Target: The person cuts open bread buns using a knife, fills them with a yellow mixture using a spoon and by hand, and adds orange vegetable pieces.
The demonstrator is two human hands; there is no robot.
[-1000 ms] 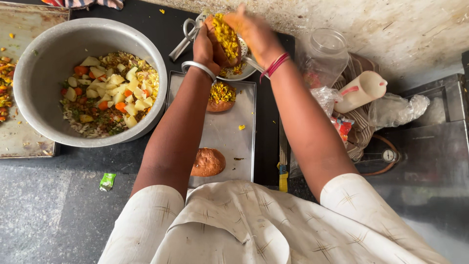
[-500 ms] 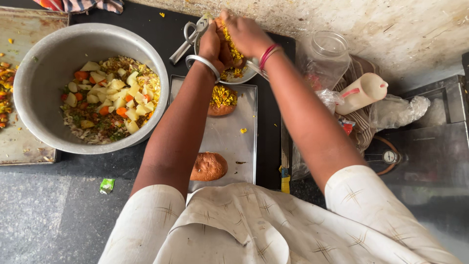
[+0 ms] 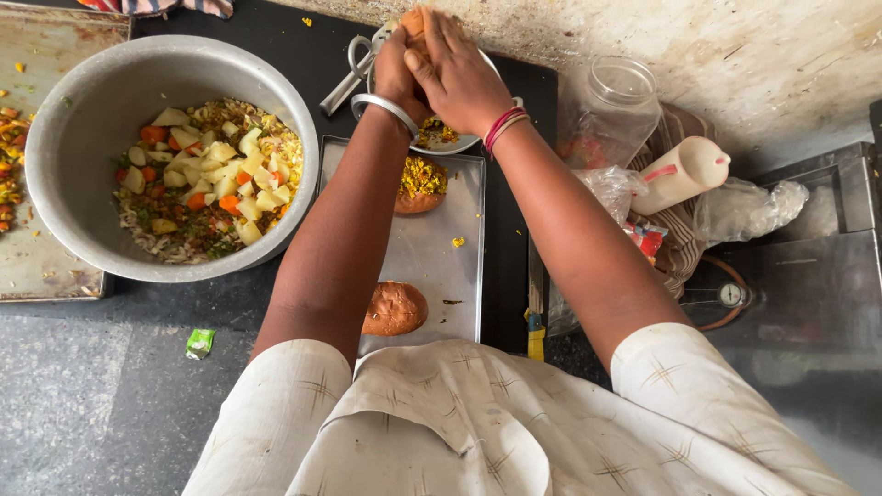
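1. Both hands meet at the far edge of the counter, pressed together around a brown bun [image 3: 415, 18]: the left hand [image 3: 397, 75] cups it from the left and the right hand [image 3: 459, 78] lies over it from the right, fingers closed on it. Only the bun's top edge shows above the fingertips.
2. Far left, a big metal bowl [image 3: 64, 138] of chopped vegetable mix sits well apart from the hands, nearer the left arm.
3. Directly under the hands is a small steel bowl [image 3: 450, 144] of yellow filling, so the held bun hangs right over it.
4. Just nearer the body, a flat steel tray [image 3: 432, 266] runs lengthwise from that bowl back toward the person, between the two forearms.
5. On the tray, a filled bun [image 3: 419, 184] lies at the far end and a plain bun [image 3: 393, 309] at the near end, beside the left arm.
6. To the right, a clear jar [image 3: 614, 110] and a white squeeze bottle [image 3: 680, 174] stand beyond the right forearm.
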